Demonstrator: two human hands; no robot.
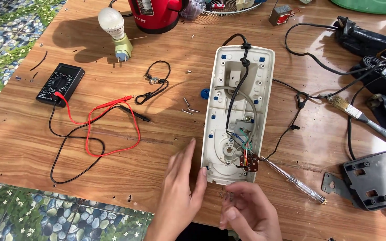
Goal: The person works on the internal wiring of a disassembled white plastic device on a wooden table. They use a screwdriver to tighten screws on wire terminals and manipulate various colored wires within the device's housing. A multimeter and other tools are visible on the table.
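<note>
An opened white plastic appliance housing [264, 67] lies lengthwise on the wooden table [32, 143], with black and coloured wires and a small brown switch part [251, 163] inside it. My left hand [180, 192] rests flat, fingers apart, with the thumb touching the housing's near left corner. My right hand [250, 213] is curled just below the housing's near edge, pinching what looks like a small screw [227, 195]; it is blurred.
A black multimeter [60, 83] with red and black leads lies at left. A bulb in a socket [114, 30], loose screws [188, 107], a clear-handled screwdriver [295, 180], a paintbrush [358, 115], a dark cover plate [376, 178] and a red appliance [155, 14] surround the housing.
</note>
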